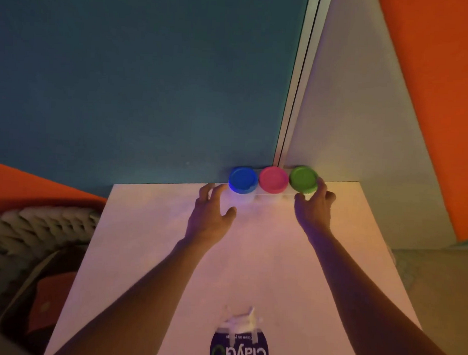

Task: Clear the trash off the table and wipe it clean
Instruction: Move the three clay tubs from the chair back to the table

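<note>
Three small tubs stand in a row at the far edge of the white table (170, 255): one with a blue lid (243, 179), one with a pink lid (273, 179), one with a green lid (303, 179). My left hand (212, 211) hovers beside the blue tub, fingers spread and relaxed, holding nothing. My right hand (314, 205) curls round the green tub, fingers on its right side and thumb at its front. A dark purple wipes pack (239, 346), with a white wipe (241, 318) sticking out of its top, lies at the near edge.
A teal wall (138, 79) rises behind the table, with a white door frame (298, 81) to its right. Orange cushions (439, 105) lie right and left. A chunky knitted blanket (32, 235) sits at the left of the table.
</note>
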A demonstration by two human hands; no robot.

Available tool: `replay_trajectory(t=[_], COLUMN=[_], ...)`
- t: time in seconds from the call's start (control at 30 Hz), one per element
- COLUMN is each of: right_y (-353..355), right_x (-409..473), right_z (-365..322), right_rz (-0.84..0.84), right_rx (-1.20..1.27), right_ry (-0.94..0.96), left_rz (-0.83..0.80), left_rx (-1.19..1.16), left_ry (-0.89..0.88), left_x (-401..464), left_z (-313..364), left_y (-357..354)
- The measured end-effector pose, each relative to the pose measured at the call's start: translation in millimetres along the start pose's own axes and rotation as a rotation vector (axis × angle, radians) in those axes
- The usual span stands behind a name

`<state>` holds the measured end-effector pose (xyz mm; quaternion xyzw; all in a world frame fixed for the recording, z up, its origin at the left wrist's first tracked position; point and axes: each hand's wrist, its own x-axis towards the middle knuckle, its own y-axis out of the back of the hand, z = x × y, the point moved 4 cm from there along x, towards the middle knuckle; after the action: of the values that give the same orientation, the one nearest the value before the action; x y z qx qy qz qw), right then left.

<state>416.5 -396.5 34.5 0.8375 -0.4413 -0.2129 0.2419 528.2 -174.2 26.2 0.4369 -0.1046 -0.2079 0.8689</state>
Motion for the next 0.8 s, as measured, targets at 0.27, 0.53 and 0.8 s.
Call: replay_trajectory(t=[0.27,0.53,0.8], right_y=[9,-10,-34], right_x=[-125,-260,-370], right_z=[-42,-35,-3], right_rz=[-0.197,-0.405,-0.537], right_rx=[-0.094,-0.229,-0.342], right_ry=[0.296,0.415,0.422], left_rz=[0.006,0.012,-0.031], left_rx=[0.042,0.049,0.073], left_ry=[-0.034,0.032,0.104], left_x=[-92,-201,-320], left_z=[12,-17,-72], left_y=[66,115,135])
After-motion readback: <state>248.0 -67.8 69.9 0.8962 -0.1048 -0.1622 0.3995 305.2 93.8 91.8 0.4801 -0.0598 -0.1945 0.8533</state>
